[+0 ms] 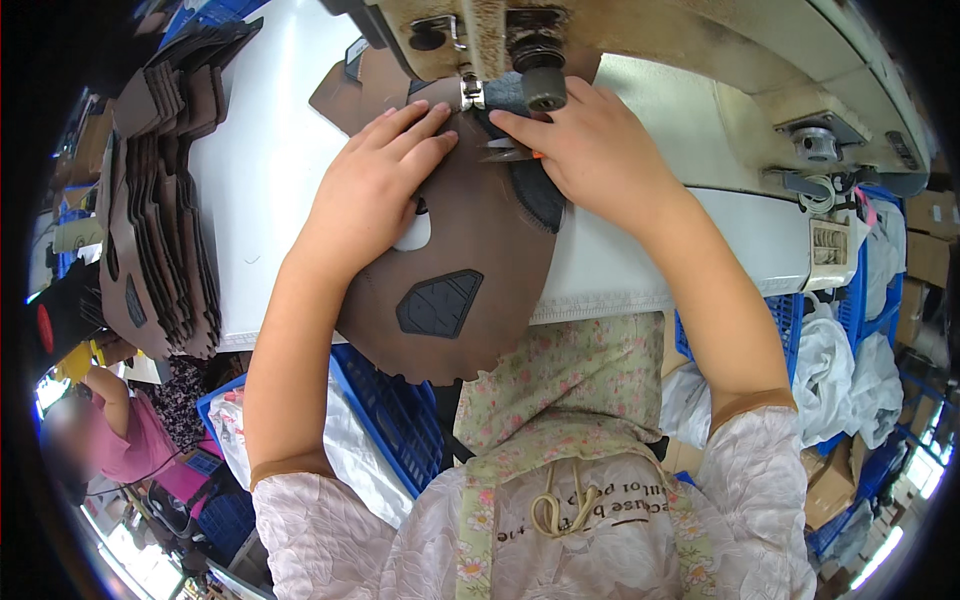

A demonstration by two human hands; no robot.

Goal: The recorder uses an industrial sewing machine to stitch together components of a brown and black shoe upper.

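A brown leather piece (pixel 470 250) with a dark quilted patch (pixel 438 303) lies on the white sewing table (pixel 260 170), hanging over its front edge. My left hand (pixel 375 180) presses flat on the leather, fingers pointing toward the needle area (pixel 470 92) of the sewing machine (pixel 640 60). My right hand (pixel 590 150) pinches a dark trim piece (pixel 540 195) at the leather's edge just under the presser foot, with small orange-handled snips (pixel 515 153) tucked under its fingers.
A stack of several cut brown leather pieces (pixel 160 200) sits at the table's left. Blue plastic crates (pixel 385 410) with white bags stand under the table, more crates and bags (pixel 850 350) at the right. Another person in pink (pixel 120 430) sits at lower left.
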